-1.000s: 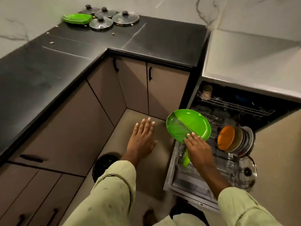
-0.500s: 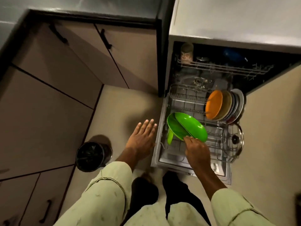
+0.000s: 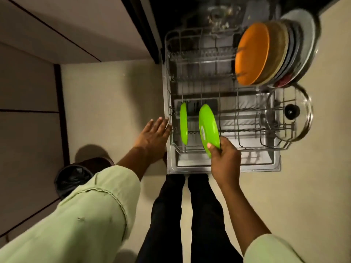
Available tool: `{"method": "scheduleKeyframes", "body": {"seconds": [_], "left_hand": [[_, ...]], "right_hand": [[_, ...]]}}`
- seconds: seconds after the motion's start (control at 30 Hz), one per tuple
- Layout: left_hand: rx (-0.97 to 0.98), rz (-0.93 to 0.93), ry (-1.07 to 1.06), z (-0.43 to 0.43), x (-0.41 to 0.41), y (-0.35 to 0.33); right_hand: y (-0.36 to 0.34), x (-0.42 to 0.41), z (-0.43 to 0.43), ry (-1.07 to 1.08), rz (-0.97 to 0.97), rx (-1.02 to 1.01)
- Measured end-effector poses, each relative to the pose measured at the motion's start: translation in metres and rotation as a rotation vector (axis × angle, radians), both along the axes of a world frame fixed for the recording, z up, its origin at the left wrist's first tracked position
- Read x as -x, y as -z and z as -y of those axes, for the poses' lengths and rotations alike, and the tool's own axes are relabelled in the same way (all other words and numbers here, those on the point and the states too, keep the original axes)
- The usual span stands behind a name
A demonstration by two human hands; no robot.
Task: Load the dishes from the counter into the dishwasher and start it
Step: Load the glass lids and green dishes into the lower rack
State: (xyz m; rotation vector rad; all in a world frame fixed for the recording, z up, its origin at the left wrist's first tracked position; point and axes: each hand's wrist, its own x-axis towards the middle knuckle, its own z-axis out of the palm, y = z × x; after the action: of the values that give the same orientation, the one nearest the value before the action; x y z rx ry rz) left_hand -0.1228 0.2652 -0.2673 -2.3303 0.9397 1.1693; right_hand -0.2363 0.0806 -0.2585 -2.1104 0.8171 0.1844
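Note:
The dishwasher's lower rack [image 3: 224,147] is pulled out over the open door. My right hand [image 3: 225,160] grips the near edge of a green plate [image 3: 209,128], held upright among the front-left tines. A second green plate [image 3: 183,126] stands on edge just to its left. My left hand [image 3: 154,137] is spread flat with fingers apart, its fingertips at the rack's left rim, holding nothing. At the back right of the rack stands a row of plates fronted by an orange plate [image 3: 252,54]. A glass lid [image 3: 290,112] with a black knob leans at the right.
Beige cabinet fronts [image 3: 28,82] fill the left side. A black bin [image 3: 73,179] stands on the floor at the lower left. My legs in dark trousers [image 3: 188,215] are right in front of the dishwasher door. The dark dishwasher interior [image 3: 218,14] is at the top.
The view has tipped down over the rack. My right hand has lowered the green plate from a tilt to upright in the tines. My left hand has moved right to the rack's rim.

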Motion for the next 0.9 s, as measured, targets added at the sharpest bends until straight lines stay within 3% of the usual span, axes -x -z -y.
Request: {"method": "scheduleKeyframes", "body": {"seconds": [0.13, 0.3, 0.63, 0.9], "left_hand": [[-0.025, -0.038, 0.038, 0.011, -0.018, 0.048], [-0.096, -0.044, 0.103, 0.015, -0.038, 0.09], [-0.168, -0.079, 0.194, 0.009, -0.054, 0.127], [-0.176, -0.127, 0.183, 0.01, -0.056, 0.133]], "right_hand": [[0.041, -0.014, 0.006, 0.134, 0.034, -0.195], [0.078, -0.034, 0.009, 0.131, 0.008, -0.304], [0.105, -0.057, -0.005, 0.063, -0.079, -0.309], [0.106, -0.068, -0.021, 0.007, -0.106, -0.17]]}}
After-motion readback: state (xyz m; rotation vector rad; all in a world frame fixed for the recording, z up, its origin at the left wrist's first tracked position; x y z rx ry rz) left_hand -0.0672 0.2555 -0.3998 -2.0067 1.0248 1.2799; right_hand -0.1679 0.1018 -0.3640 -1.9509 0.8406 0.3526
